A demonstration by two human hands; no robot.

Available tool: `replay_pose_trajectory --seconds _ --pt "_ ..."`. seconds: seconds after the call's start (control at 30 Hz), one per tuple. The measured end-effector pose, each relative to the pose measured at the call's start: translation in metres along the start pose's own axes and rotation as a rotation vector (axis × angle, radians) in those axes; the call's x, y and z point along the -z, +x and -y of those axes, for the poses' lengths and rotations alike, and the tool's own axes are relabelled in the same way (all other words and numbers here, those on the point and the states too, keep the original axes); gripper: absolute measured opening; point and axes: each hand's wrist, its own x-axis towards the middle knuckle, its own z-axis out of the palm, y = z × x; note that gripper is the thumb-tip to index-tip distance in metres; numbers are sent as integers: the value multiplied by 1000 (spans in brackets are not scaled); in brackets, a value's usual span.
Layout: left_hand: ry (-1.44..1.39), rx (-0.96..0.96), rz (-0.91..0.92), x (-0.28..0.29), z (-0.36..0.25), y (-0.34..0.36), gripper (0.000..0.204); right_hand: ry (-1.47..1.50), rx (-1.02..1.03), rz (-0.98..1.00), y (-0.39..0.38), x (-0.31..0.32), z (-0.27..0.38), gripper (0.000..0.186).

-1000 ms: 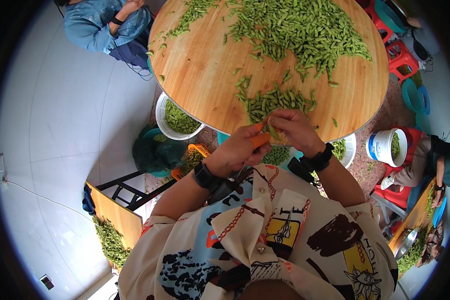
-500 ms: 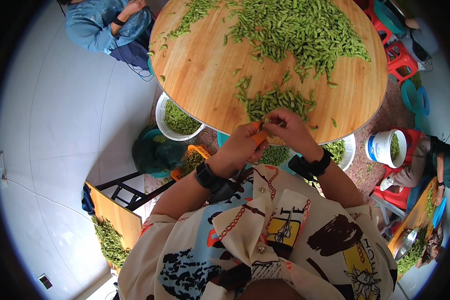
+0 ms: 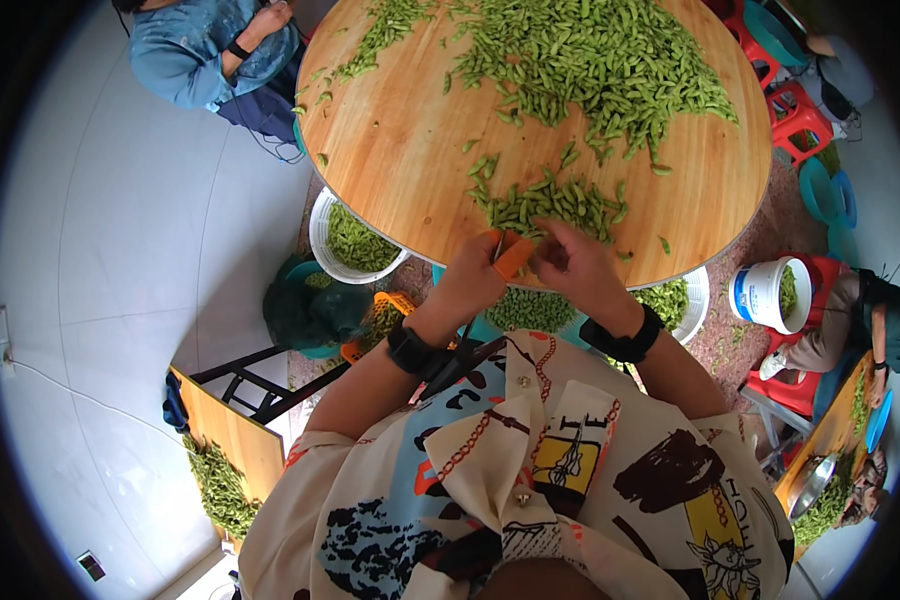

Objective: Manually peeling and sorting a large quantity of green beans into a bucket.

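I cannot tell whether my curled left hand [image 3: 473, 275] or right hand [image 3: 584, 272] grips anything; green pods [image 3: 550, 207] lie just beyond on the table [image 3: 400, 150], presumably for easy reach.

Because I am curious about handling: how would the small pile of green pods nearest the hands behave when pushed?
The small pile of green pods would probably spread rather than move as one, since they lie loose and overlapping. Each would likely slide more than roll, being long and curved, and probably weigh little, being slim beside the right hand.
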Motion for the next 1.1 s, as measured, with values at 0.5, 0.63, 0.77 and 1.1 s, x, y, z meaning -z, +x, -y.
replay_pose_trajectory --seconds 0.5,0.63,0.77,1.1 --pt "-488 128 79 7 17 9 16 0 18 128 -1 3 4 15" --pt "-188 -21 -39 3 19 11 20 -32 63 70 -4 -1 -5 17" --pt "227 -364 -174 6 17 9 22 38 -177 80 0 2 -8 19" --pt "124 -234 18 5 21 15 19 45 -94 38 -1 5 -2 16"
